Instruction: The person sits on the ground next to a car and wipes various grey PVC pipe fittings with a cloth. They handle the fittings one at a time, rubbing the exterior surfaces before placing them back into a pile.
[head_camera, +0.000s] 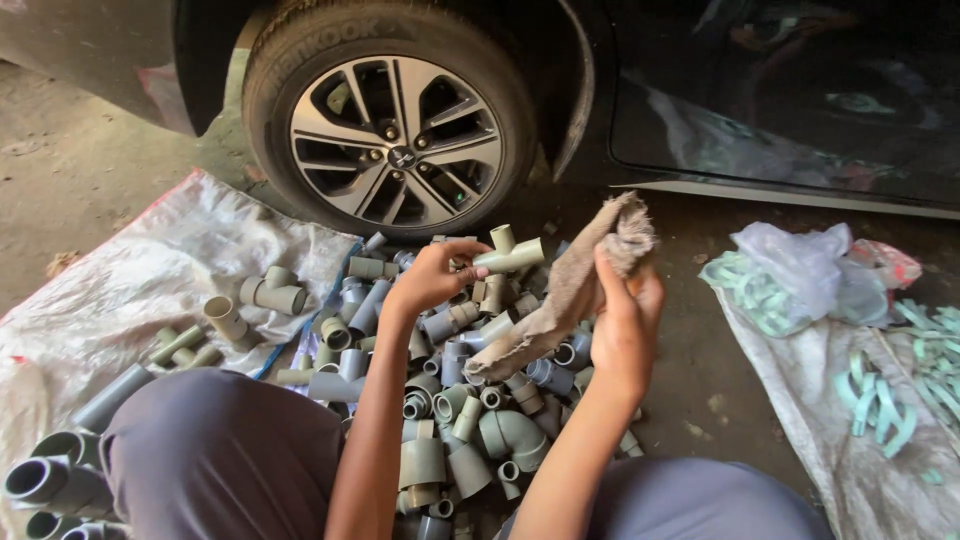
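Head view: at 8 o'clock I see grey pipe ends (45, 480) cut off by the frame edge, lying on a white woven sack (150, 270). My left hand (435, 275) pinches a beige tee fitting (510, 255) above the heap of grey fittings (450, 400). My right hand (625, 325) clutches a frayed tan rag (580, 280). At 3 o'clock, a clear bag (800, 275) blurs pale green clips inside
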